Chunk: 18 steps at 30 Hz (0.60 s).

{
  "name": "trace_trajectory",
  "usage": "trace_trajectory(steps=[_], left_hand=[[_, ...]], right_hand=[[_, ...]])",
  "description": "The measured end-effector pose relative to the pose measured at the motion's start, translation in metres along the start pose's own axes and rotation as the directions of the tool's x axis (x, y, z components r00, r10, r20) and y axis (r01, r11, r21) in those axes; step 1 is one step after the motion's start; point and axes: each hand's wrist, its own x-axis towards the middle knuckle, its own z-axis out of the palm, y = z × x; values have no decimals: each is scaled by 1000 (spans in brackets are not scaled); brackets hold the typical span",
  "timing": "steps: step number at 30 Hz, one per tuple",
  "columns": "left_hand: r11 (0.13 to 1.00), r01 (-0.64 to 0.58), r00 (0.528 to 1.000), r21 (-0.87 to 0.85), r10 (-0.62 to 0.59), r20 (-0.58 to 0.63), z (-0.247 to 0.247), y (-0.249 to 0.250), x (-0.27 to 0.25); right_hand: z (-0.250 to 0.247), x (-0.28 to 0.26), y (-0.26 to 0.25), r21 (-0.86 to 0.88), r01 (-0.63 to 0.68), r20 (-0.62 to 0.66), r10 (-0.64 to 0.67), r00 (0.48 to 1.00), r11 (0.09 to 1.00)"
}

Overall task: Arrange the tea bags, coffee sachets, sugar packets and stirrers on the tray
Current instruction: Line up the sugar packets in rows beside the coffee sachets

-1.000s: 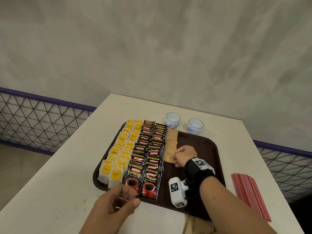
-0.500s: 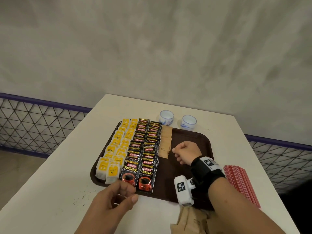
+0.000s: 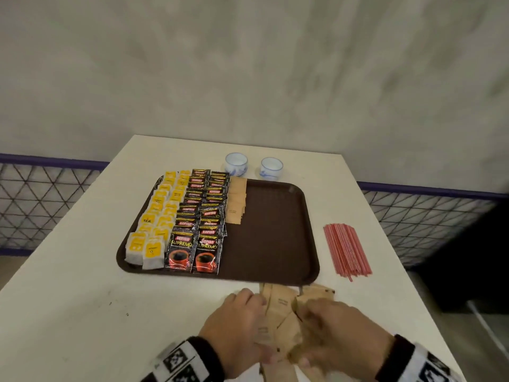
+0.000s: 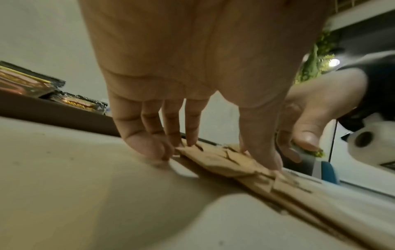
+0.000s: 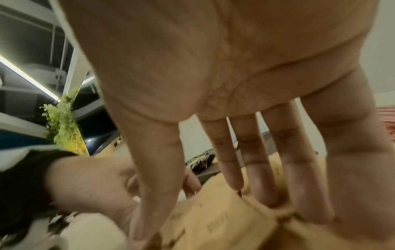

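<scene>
Head view: a brown plastic tray [image 3: 275, 238], rectangular with rounded corners and a raised rim, sits on a matte white table [image 3: 82, 312]. In the tray's left part lie two columns of tea bags [image 3: 154, 224] with yellow tags, then two columns of glossy black coffee sachets [image 3: 201, 216], overlapped like shingles, then a short column of flat kraft-paper sugar packets [image 3: 235, 205]; the tray's right half is bare. A bundle of thin red stirrers [image 3: 345, 248] lies on the table right of the tray. Two small white-and-blue cups [image 3: 236, 163] stand just beyond the tray's far rim. Near the tray's front rim, a loose heap of brown paper packets [image 3: 281, 301] lies on the table, partly covered by both hands. The left hand [image 3: 237, 323] has fingers extended, tips pressing down on the heap and the table, thumb on the paper. The right hand [image 3: 338, 332] has fingers spread on the packets; whether it pinches any cannot be told. Both wrist views are blurred; print on the packets is unreadable, and the heap's near edge is cut off.
</scene>
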Motion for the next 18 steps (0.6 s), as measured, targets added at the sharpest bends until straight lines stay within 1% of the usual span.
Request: trace_trajectory(steps=[2,3,6,7,10,12,13,14,15,16,18], left_hand=[[999,18,1000,44,-17,-19,5,4,6],[999,36,999,35,-35,-24,5,5,8],[991,113,993,-75,-114,-6,5,7,11],[984,131,991,-123,-135,-23,4,6,11],[972,116,985,-203,-140,-104,-1,-2,10],[944,99,982,-316,-144,-122,-8,-8,5],[923,86,980,-375,-146,-133,-12,-11,1],[901,70,978,-429,-146,-148,-18,-12,-4],[874,46,976,-483,-143,-166,-23,-13,-8],[836,19,973,-549,-141,-180,-28,-14,-12],[728,-28,969,-685,-148,-196,-39,-12,-19]], right_hand=[[16,1,-3,-31,-22,-41,21,999,999],[21,1,-5,-46,-20,-79,17,997,999],[29,0,-12,-29,-58,-185,52,981,998],[30,1,-13,-8,-69,-211,66,975,998],[34,4,-12,17,-73,-242,75,967,997],[36,9,-8,54,-52,-276,65,959,997],[36,11,-5,111,-38,-296,69,953,993],[35,12,-3,201,-11,-322,77,944,980],[32,13,0,319,26,-345,90,934,947],[28,12,2,441,67,-352,104,930,895],[19,10,2,630,147,-337,97,936,763]])
